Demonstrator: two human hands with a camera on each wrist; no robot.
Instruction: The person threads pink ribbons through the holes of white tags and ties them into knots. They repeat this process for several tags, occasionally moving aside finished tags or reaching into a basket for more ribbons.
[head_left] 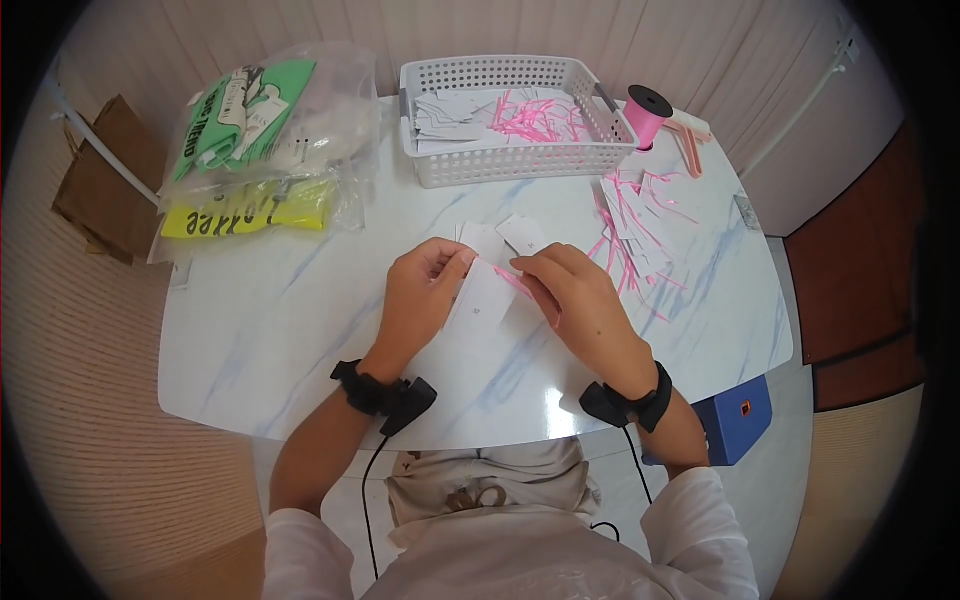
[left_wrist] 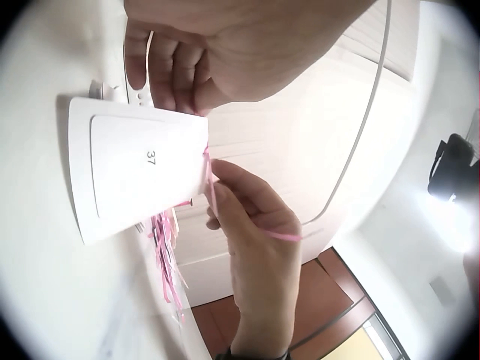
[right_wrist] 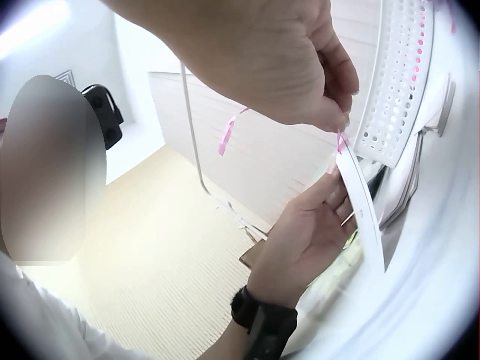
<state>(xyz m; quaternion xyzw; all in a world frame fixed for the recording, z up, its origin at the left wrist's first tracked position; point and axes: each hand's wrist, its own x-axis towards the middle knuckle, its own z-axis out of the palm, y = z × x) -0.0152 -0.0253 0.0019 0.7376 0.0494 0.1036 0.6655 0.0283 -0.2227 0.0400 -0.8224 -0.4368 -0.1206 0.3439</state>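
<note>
A white card printed with 37 is held up over the table, tilted. My left hand pinches its top corner between thumb and fingers. A thin pink ribbon runs from the card's top edge, and my right hand pinches it close to the card. In the left wrist view, the ribbon's free end sticks out past the right hand. Just beyond the hands, a few blank-looking cards lie on the marbled table.
A white perforated basket with cards and pink ribbons stands at the back. Right of it are a pink ribbon spool and a pile of ribboned cards. Plastic-bagged green and yellow items lie back left. A blue box sits below the right edge.
</note>
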